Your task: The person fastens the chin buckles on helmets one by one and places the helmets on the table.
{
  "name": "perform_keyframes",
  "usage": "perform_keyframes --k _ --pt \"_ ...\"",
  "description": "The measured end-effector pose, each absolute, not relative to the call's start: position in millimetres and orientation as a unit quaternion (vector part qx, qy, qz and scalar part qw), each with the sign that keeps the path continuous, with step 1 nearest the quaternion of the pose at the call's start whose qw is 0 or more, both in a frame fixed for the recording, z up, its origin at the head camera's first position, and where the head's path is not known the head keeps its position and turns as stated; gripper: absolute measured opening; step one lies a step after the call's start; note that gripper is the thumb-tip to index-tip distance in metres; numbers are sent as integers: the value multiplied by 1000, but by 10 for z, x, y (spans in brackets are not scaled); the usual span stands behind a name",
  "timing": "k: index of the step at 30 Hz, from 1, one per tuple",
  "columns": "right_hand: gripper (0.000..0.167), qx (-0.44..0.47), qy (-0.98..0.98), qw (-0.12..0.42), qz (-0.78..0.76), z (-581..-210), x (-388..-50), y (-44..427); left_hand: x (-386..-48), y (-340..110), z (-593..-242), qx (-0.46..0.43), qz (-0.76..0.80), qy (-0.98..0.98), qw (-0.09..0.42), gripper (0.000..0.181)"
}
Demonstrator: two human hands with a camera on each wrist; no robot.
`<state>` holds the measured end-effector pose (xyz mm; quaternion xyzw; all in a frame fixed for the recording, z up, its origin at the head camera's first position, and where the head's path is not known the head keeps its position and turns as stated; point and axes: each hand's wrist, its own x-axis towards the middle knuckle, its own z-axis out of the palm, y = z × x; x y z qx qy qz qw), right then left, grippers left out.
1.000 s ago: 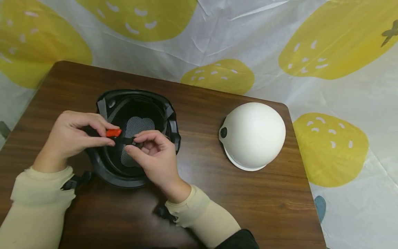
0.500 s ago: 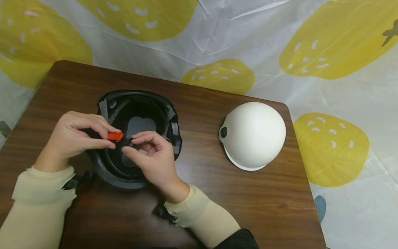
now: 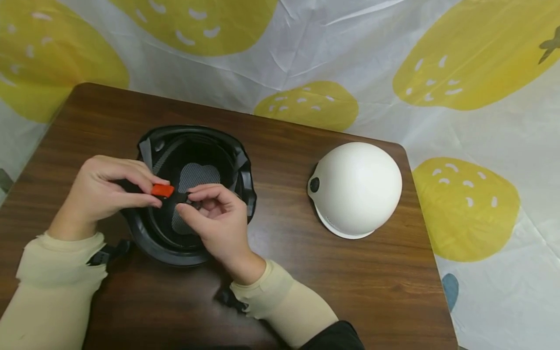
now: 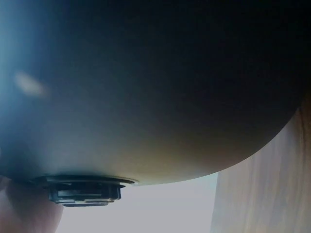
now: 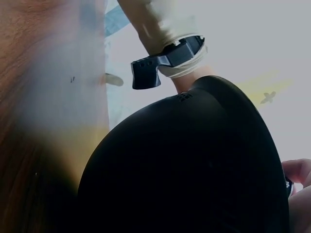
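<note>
In the head view a black helmet (image 3: 175, 257) lies upside down on the table, its dark lining facing up. Above its opening, my left hand (image 3: 102, 194) pinches a red buckle piece (image 3: 162, 190) between thumb and fingers. Just right of it my right hand (image 3: 220, 221) pinches a small black piece (image 3: 180, 197), which meets or nearly touches the red one; whether they are joined cannot be told. The helmet's dark shell (image 4: 160, 97) fills most of the left wrist view. In the right wrist view the shell (image 5: 184, 160) hides most of the hands.
A white helmet (image 3: 356, 192) with a black round fitting sits dome up on the right side of the wooden table (image 3: 350, 291). Behind the table hangs a white cloth (image 3: 372, 58) with yellow fruit prints. Black wrist devices are strapped over both sleeves.
Since a second ago the red piece has shifted slightly right and down, closer to my right hand. The black helmet has moved a little to the right. Both hands keep their pinch.
</note>
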<state>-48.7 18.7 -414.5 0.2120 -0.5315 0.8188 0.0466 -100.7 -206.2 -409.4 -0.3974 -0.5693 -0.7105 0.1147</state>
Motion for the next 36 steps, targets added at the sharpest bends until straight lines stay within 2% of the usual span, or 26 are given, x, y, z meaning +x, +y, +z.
perform_keyframes --k 10,19,36 --pt "18 223 -558 51 798 -4138 -491 197 -1029 -2073 -4125 -414 -699 -575 97 26" --pt "19 222 -546 42 807 -4162 -490 175 -1035 -2038 -4105 -423 -690 -576 117 29" --pt "20 203 -550 38 809 -4167 -507 166 -1026 -2011 -4080 -429 -663 -602 123 28"
